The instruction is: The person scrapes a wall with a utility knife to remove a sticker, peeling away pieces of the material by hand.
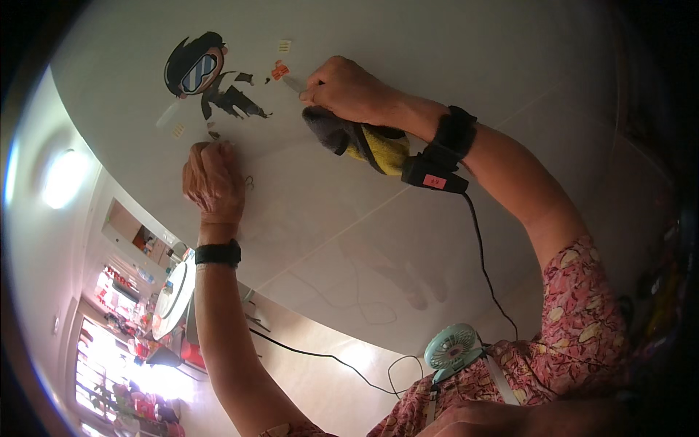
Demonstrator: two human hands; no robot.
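A cartoon figure sticker with ski goggles [205, 68] clings to a glossy pale tiled wall [327, 218]; its dark body is torn, with gaps. My right hand [349, 90] pinches a thin, pale blade-like tool [294, 83], whose tip meets an orange sticker scrap [280, 70]. Bunched beneath that same hand hangs a grey and yellow cloth [377, 145]. My left hand [214, 177] is curled against the wall just below a small dark scrap [213, 134]; whether its fingers hold anything is hidden.
Small striped pale stickers [284, 46] dot the wall. A black device [434, 173] is strapped to my right wrist, its cable [480, 257] trailing down. On my left wrist is a black band [218, 253]. A green fan [451, 347] hangs at my chest. A round table [173, 300] stands lower left.
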